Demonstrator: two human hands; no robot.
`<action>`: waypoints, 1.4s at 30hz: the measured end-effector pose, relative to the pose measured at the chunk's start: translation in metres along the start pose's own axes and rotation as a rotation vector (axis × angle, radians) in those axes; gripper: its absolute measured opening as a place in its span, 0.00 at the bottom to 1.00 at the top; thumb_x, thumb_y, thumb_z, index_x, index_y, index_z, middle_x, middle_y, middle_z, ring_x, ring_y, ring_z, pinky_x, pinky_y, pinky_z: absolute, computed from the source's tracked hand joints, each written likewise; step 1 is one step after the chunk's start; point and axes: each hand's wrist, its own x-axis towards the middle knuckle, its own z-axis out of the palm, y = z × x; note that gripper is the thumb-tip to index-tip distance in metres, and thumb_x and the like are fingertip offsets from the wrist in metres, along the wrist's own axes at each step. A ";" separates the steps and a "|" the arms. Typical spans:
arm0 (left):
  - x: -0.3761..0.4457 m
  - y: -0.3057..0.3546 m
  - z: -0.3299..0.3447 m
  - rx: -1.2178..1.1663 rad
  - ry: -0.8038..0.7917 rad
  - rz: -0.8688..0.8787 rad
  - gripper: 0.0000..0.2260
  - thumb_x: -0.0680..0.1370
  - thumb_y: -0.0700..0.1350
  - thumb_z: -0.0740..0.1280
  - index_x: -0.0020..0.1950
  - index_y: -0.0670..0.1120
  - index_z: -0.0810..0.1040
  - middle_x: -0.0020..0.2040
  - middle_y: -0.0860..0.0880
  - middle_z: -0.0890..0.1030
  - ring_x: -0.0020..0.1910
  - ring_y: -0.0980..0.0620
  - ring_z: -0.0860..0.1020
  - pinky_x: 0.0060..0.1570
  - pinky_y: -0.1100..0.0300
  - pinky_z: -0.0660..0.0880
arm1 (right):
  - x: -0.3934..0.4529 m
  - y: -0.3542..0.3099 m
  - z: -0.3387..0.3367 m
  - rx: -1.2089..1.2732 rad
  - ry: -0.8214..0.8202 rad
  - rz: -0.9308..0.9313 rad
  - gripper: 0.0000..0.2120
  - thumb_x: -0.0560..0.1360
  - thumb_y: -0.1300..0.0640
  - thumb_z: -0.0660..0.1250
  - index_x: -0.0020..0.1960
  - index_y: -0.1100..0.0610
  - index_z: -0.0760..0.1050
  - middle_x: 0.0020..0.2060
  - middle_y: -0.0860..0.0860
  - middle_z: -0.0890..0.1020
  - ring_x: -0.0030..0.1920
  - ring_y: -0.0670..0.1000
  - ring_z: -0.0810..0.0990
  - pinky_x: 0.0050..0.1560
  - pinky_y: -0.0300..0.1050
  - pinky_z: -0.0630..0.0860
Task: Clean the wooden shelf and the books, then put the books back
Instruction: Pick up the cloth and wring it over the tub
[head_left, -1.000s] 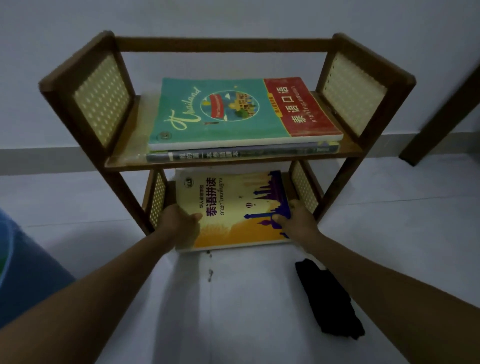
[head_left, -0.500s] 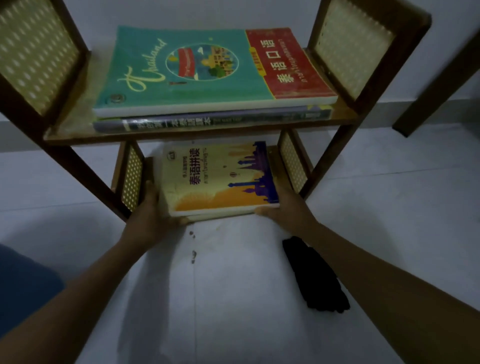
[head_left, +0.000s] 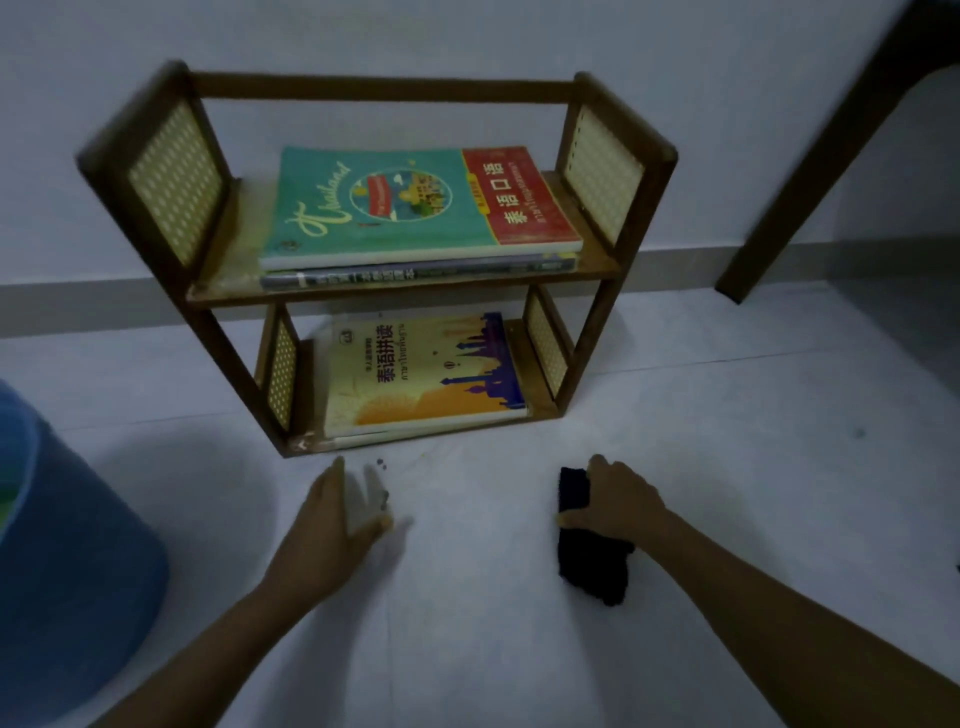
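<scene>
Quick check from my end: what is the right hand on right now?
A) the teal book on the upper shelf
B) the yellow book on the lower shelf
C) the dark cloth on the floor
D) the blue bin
C: the right hand grips the dark cloth on the floor, in front of the wooden shelf and clear of the books.
</scene>
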 end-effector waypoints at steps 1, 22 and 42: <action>-0.004 0.002 0.002 0.029 -0.033 -0.006 0.40 0.74 0.54 0.70 0.78 0.43 0.53 0.76 0.44 0.60 0.73 0.46 0.63 0.69 0.54 0.63 | -0.002 0.004 -0.002 0.011 -0.022 0.012 0.36 0.68 0.35 0.69 0.65 0.58 0.65 0.62 0.55 0.73 0.60 0.55 0.74 0.60 0.53 0.73; -0.066 0.111 -0.153 -1.217 -0.199 -0.126 0.18 0.76 0.48 0.67 0.62 0.40 0.77 0.56 0.39 0.82 0.55 0.39 0.81 0.53 0.47 0.78 | -0.150 -0.200 -0.165 0.903 -0.331 -0.636 0.13 0.79 0.51 0.63 0.60 0.56 0.74 0.56 0.55 0.81 0.56 0.54 0.80 0.58 0.49 0.77; -0.224 0.011 -0.241 -1.267 0.478 -0.114 0.14 0.76 0.47 0.67 0.61 0.49 0.76 0.53 0.46 0.84 0.51 0.46 0.83 0.50 0.48 0.80 | -0.232 -0.366 -0.092 1.023 -0.462 -0.886 0.15 0.79 0.55 0.63 0.64 0.54 0.67 0.59 0.58 0.78 0.59 0.58 0.79 0.60 0.59 0.76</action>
